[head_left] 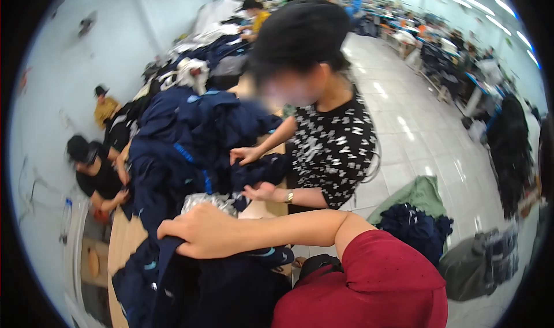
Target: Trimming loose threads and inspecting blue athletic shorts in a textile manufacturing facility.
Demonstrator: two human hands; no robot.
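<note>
My right hand (205,231) reaches across from the lower right, its fingers closed on the upper edge of a dark navy garment (225,290). The cloth hangs down from my grip toward the lower edge. Of my left hand nothing shows. Just beyond my knuckles lies a crumpled clear plastic bag (209,202). A large heap of navy garments (173,132) covers the table behind it, with a bright blue strip (196,163) running over it. More navy cloth with light blue bits (135,276) lies to the left of the held garment.
Across the table corner a co-worker in a patterned black shirt (329,149) handles navy cloth. Two people (95,166) work along the left side. The wooden table edge (121,241) curves at left. Navy cloth on a green sheet (412,227) and grey bundles (482,264) lie on the floor at right.
</note>
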